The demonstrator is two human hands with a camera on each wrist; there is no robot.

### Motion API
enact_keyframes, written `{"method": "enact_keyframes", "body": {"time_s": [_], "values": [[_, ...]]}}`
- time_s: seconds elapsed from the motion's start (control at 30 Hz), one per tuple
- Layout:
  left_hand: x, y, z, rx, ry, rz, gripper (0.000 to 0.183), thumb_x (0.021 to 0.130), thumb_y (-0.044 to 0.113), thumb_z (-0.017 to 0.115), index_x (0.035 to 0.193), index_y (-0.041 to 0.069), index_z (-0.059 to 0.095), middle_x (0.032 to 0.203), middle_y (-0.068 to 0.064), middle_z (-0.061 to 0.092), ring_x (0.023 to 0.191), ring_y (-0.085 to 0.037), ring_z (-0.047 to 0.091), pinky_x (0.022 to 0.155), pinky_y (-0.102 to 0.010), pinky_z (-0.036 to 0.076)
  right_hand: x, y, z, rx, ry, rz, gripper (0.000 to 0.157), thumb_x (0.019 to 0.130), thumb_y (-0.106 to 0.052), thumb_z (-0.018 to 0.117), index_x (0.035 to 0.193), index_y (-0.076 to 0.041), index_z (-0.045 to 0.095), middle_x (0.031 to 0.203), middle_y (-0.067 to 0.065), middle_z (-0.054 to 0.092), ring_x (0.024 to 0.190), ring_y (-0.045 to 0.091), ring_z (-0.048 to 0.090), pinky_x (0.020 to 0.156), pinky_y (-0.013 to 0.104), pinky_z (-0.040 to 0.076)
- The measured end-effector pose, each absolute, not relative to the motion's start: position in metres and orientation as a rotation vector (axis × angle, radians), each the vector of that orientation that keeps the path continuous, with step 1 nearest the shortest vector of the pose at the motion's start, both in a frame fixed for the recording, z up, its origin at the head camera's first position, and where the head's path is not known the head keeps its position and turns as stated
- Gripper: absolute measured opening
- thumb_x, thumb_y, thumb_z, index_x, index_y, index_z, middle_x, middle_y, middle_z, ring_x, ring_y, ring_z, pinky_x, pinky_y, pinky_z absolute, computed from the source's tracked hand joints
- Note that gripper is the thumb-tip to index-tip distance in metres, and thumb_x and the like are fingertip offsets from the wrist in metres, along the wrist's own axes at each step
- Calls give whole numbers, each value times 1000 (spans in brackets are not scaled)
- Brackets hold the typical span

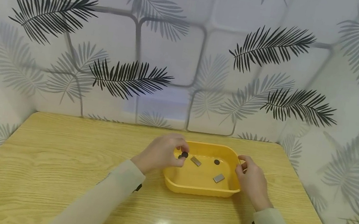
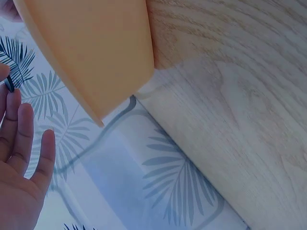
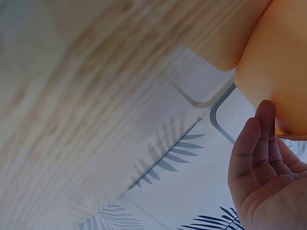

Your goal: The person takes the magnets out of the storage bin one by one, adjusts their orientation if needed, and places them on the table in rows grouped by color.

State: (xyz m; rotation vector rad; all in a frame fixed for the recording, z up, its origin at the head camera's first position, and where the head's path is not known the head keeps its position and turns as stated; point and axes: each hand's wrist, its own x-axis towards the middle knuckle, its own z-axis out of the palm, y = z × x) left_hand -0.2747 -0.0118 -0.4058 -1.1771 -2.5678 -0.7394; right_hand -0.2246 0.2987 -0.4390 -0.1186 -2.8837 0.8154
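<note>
My left hand (image 1: 165,152) pinches a small black disc (image 1: 185,154) between thumb and fingertips, over the left side of a yellow plastic basin (image 1: 203,190). In the left wrist view the disc (image 2: 10,85) shows edge-on, and the other fingers are spread loosely. At the basin's right end my right hand (image 1: 254,181) grips the rim, its fingers against the outer wall in the right wrist view. On the basin's floor lie a black disc (image 1: 217,162) and two small grey rectangular blocks (image 1: 196,161). Another dark disc (image 1: 180,157) shows partly behind the left fingers.
The basin stands on a wood-grain table (image 1: 73,158), towards its far edge. A pale curtain (image 1: 170,57) printed with leaves hangs behind the table and along both sides.
</note>
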Motion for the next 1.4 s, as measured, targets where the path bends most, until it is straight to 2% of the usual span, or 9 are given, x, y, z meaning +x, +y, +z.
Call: {"method": "enact_keyframes", "body": {"time_s": [0.43,0.67,0.93,1.2,1.4], "values": [[-277,-38,-408,-1040,-2626,-745,13,82,15,77,95,18,74,95,6,73,90,-17,67,80,-27,55,-223,297,-438,-125,-2884,823,39,104,-17,52,139,-1,55,102,19,69,67,19,57,57,29,45],[-280,-52,-410,-997,-2625,-777,12,83,13,76,94,16,74,93,4,72,91,-23,68,80,-29,54,-224,297,-438,-122,-2891,819,39,104,-17,52,140,0,54,101,19,68,65,18,56,55,28,45],[-283,-71,-416,-935,-2645,-781,12,83,14,76,94,18,73,94,6,70,91,-19,65,81,-30,55,-225,298,-440,-114,-2887,806,39,104,-17,52,140,0,54,100,19,68,65,18,55,55,28,45],[-286,-91,-426,-833,-2736,-813,11,84,16,77,94,18,74,94,5,70,91,-21,65,80,-31,53,-224,298,-439,-107,-2886,793,39,105,-17,52,140,0,54,101,19,69,64,18,55,55,29,45],[-287,-99,-433,-807,-2785,-831,11,82,16,78,93,18,75,93,5,70,88,-16,62,79,-31,53,-224,298,-440,-113,-2893,805,40,105,-17,51,141,-1,54,101,19,69,64,18,55,55,29,45]]}}
